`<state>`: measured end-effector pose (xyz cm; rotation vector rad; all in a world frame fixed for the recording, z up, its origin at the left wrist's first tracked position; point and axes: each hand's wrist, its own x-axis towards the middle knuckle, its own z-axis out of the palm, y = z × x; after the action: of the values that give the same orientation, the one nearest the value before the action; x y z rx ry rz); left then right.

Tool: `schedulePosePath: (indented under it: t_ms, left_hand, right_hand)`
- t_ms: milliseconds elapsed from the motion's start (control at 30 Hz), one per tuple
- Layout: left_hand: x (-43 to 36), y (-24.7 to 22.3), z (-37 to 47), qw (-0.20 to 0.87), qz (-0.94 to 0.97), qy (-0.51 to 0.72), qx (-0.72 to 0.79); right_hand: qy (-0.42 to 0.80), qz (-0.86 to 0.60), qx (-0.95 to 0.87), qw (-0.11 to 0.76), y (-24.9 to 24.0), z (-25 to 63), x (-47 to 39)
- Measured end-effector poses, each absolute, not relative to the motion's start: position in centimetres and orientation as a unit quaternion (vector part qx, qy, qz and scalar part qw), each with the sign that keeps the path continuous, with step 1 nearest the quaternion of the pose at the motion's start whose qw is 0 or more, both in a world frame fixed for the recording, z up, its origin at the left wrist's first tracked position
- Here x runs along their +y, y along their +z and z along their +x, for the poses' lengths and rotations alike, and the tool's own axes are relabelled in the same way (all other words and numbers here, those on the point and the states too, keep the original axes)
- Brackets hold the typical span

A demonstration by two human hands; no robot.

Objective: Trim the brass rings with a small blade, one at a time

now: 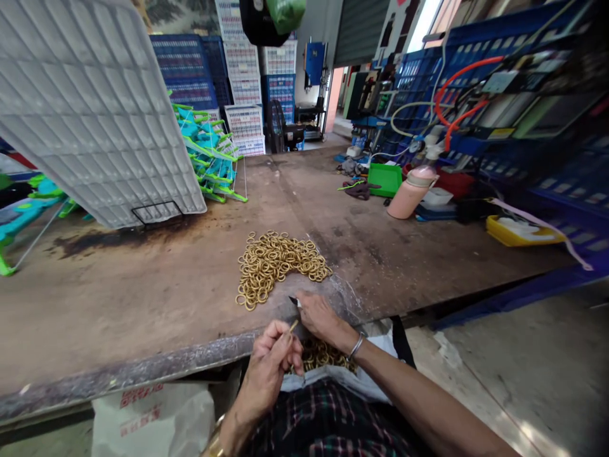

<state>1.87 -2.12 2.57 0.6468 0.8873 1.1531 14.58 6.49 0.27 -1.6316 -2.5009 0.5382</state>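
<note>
My left hand (276,355) is closed, pinching a brass-coloured ring (294,325) seen edge-on between thumb and forefinger. Just right of it and slightly farther forward, my right hand (320,314) is closed around a small tool with a dark pointed tip (292,300), which looks like a small blade; its handle is hidden in the fingers. A curved pile of brass-coloured rings (273,257) lies on the worktable (190,285) ahead of both hands. More rings (328,357) fill an open white bag (375,381) at my lap, below the table edge.
A large ribbed grey panel (104,114) leans in a wire stand at left, beside stacked green-and-blue frames (209,152). At right stand a pink bottle (412,192), a green tray (385,179) and a yellow tray (518,231). Stacked crates (242,120) are behind.
</note>
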Motion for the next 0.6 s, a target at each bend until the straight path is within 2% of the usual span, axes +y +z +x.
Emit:
schedulePosePath:
  t_ms: [200, 433, 600]
  left_hand:
    - [-0.1, 1.3, -1.7, 0.647, 0.138, 0.617, 0.427]
    - [1.9, 0.3, -6.6, 0.625, 0.078, 0.65, 0.425]
    - [2.4, 0.3, -6.1, 0.665, 0.019, 0.63, 0.4]
  right_hand:
    - [0.136, -0.52, -0.827, 0.164, 0.4, 12.2, 10.3]
    - [0.101, -0.539, -0.833, 0.071, 1.8, 9.0, 12.7]
    - [0.098, -0.556, -0.823, 0.064, 0.6, 10.6, 12.5]
